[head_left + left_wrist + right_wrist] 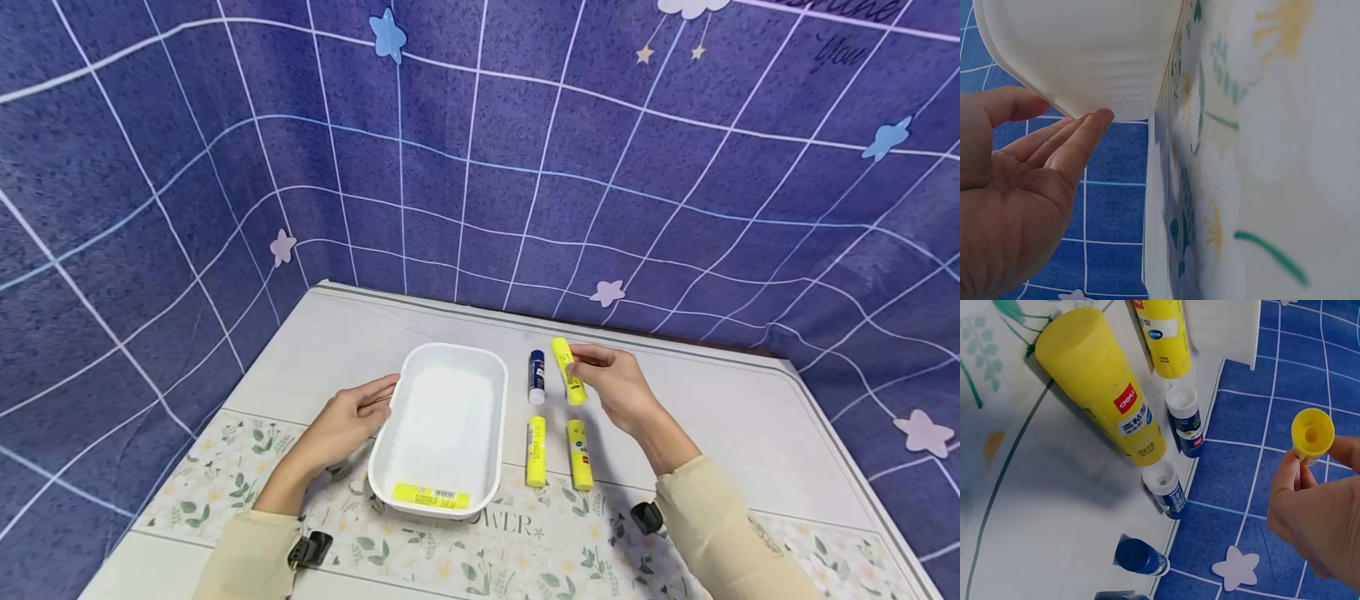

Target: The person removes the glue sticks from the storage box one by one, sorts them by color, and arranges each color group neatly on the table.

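Note:
My left hand [348, 422] rests against the left side of a white plastic tray [502, 433], its fingers nearly straight. In the left wrist view its fingertips [1105, 115] touch the tray's outer wall and its thumb lies at the rim. My right hand [618, 387] pinches a yellow glue stick [567, 371] between thumb and fingers, tilted and above the table. Left of it stands a blue glue stick [537, 375] with a white end. Two yellow glue sticks, one [536, 450] beside the other [580, 454], are nearer to me.
The right wrist view shows further blue-and-white glue sticks [1166, 490] near the table's edge. A yellow label [431, 496] is on the tray's near inner wall. A blue gridded curtain [480, 167] hangs behind the flower-printed table cover [360, 533].

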`<state>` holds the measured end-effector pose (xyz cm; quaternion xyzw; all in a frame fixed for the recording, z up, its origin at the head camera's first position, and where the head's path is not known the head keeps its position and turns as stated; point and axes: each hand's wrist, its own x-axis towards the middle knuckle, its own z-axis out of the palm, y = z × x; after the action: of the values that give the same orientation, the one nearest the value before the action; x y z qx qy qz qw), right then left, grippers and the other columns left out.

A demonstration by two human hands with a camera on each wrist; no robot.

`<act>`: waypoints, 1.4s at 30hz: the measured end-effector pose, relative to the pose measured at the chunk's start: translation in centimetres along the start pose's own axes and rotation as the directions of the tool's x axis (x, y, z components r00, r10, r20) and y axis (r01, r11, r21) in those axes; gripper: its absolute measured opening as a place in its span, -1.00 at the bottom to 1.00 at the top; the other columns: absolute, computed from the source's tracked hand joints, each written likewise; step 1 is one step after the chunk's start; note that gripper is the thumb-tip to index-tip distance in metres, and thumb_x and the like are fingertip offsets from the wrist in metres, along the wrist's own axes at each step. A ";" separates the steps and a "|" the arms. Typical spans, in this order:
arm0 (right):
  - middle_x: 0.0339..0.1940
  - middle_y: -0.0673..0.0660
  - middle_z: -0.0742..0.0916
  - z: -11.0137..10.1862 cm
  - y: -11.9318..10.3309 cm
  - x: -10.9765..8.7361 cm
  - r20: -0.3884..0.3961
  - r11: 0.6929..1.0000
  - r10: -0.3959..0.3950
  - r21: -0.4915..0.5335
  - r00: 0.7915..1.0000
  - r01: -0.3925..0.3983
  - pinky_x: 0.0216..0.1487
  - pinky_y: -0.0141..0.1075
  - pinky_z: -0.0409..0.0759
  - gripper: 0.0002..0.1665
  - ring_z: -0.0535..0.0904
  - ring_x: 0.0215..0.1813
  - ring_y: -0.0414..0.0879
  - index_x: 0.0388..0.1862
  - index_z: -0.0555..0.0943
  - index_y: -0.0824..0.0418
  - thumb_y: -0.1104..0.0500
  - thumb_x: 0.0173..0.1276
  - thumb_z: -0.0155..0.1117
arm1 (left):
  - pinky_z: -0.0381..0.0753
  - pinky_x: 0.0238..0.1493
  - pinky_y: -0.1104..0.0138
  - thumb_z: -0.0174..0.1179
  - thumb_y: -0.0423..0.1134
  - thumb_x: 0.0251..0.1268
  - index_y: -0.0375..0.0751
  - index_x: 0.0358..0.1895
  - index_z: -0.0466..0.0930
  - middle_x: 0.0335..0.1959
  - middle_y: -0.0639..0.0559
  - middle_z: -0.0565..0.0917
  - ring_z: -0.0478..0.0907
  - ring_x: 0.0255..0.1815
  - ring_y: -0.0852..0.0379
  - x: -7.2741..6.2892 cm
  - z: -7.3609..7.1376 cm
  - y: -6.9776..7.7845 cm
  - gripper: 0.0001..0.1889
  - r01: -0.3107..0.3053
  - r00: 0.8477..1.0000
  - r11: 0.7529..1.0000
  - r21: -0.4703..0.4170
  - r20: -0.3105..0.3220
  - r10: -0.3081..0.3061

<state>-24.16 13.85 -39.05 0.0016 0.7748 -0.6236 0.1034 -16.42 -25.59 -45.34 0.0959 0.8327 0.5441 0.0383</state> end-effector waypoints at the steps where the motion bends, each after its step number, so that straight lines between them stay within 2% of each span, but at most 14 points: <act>1: 0.05 0.04 0.66 -0.1 0.1 -0.1 -0.007 1.000 0.006 -0.003 1.000 -0.006 -0.36 -0.55 0.47 -0.45 0.57 -0.07 -0.28 0.41 0.52 0.34 0.31 0.45 0.27 | 0.58 0.38 0.29 0.05 -0.36 0.59 -0.30 0.58 0.25 0.47 -0.34 0.47 0.49 0.46 -0.21 0.0 0.0 0.0 -0.44 0.000 1.000 1.000 -0.001 0.003 0.000; 4: 0.02 0.02 0.67 -0.5 0.4 -0.3 -0.027 1.000 0.017 -0.008 0.999 -0.018 -0.39 -0.52 0.45 -0.45 0.58 -0.10 -0.30 0.40 0.53 0.34 0.30 0.45 0.27 | 0.58 0.39 0.29 0.05 -0.36 0.59 -0.31 0.58 0.24 0.48 -0.35 0.46 0.48 0.47 -0.21 0.0 0.0 -0.1 -0.44 -0.003 1.000 1.000 -0.003 0.007 0.004; 6: 0.05 0.05 0.66 -0.7 0.6 -0.5 -0.037 1.000 0.018 0.004 0.999 -0.018 -0.20 -0.54 0.60 -0.45 0.60 -0.04 -0.29 0.40 0.51 0.38 0.31 0.45 0.26 | 0.57 0.39 0.29 0.05 -0.36 0.59 -0.31 0.58 0.24 0.48 -0.35 0.46 0.48 0.47 -0.21 0.0 0.0 -0.1 -0.44 -0.002 1.000 1.000 -0.003 0.007 0.002; 8: 0.11 0.10 0.64 -0.8 0.8 -0.7 -0.044 1.000 0.021 0.020 0.999 -0.020 0.01 -0.53 0.66 -0.44 0.59 0.01 -0.27 0.41 0.48 0.42 0.32 0.46 0.23 | 0.57 0.39 0.29 0.04 -0.36 0.59 -0.31 0.58 0.24 0.48 -0.35 0.46 0.48 0.47 -0.21 0.0 0.0 -0.1 -0.44 0.001 1.000 1.000 -0.002 0.006 -0.001; 10: 0.15 0.14 0.62 -1.0 1.0 -0.9 -0.054 0.999 0.030 0.033 0.998 -0.028 0.08 -0.52 0.67 -0.44 0.58 0.05 -0.25 0.42 0.46 0.43 0.32 0.47 0.21 | 0.58 0.38 0.30 0.05 -0.36 0.59 -0.30 0.58 0.25 0.47 -0.34 0.46 0.48 0.47 -0.21 0.0 0.0 -0.1 -0.44 0.008 1.000 1.000 0.003 0.002 -0.008; 15: 0.15 0.16 0.60 -1.4 1.5 -1.4 -0.088 0.997 0.046 0.060 0.995 -0.041 0.06 -0.56 0.66 -0.44 0.57 0.04 -0.26 0.42 0.45 0.46 0.32 0.48 0.20 | 0.58 0.38 0.34 0.05 -0.35 0.59 -0.29 0.58 0.26 0.48 -0.31 0.46 0.49 0.47 -0.19 -0.2 0.1 -0.2 -0.44 0.026 1.000 1.000 0.000 -0.002 -0.026; 21: 0.18 0.16 0.57 -2.2 2.1 -2.4 -0.120 0.994 0.064 0.091 0.991 -0.054 0.08 -0.60 0.65 -0.43 0.59 0.01 -0.32 0.43 0.42 0.49 0.32 0.49 0.19 | 0.58 0.38 0.34 0.04 -0.35 0.59 -0.31 0.58 0.26 0.48 -0.33 0.46 0.48 0.47 -0.19 -0.2 0.1 -0.2 -0.44 0.012 1.000 1.000 -0.010 0.000 -0.012; 28: 0.26 0.18 0.54 -2.9 3.1 -4.1 -0.112 0.986 0.125 0.124 0.986 -0.111 0.13 -0.64 0.61 -0.36 0.60 0.04 -0.38 0.50 0.33 0.48 0.27 0.53 0.18 | 0.57 0.39 0.32 0.04 -0.35 0.59 -0.31 0.58 0.25 0.48 -0.34 0.45 0.48 0.48 -0.20 -0.1 0.1 0.0 -0.44 0.005 1.000 1.000 -0.005 0.002 -0.005; 37: 0.19 0.17 0.57 -3.1 5.1 -5.2 -0.140 0.976 0.192 0.133 0.971 -0.174 -0.03 -0.58 0.60 -0.35 0.57 -0.06 -0.35 0.49 0.32 0.50 0.28 0.52 0.20 | 0.57 0.39 0.32 0.04 -0.36 0.59 -0.32 0.57 0.25 0.48 -0.34 0.45 0.48 0.47 -0.20 0.0 0.0 0.0 -0.44 0.004 1.000 1.000 -0.004 0.002 -0.004; 42: 0.34 0.29 0.49 -3.5 6.1 -5.6 -0.121 0.971 0.212 0.140 0.970 -0.195 0.00 -0.62 0.60 -0.34 0.55 -0.01 -0.37 0.49 0.30 0.54 0.27 0.52 0.19 | 0.58 0.39 0.31 0.04 -0.35 0.59 -0.31 0.57 0.25 0.48 -0.34 0.45 0.48 0.47 -0.19 0.0 0.0 0.0 -0.44 0.005 1.000 1.000 -0.003 0.002 -0.005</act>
<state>-18.40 19.27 -43.34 0.1299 0.7345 -0.6562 0.1139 -16.42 -25.56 -45.31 0.0944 0.8319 0.5453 0.0406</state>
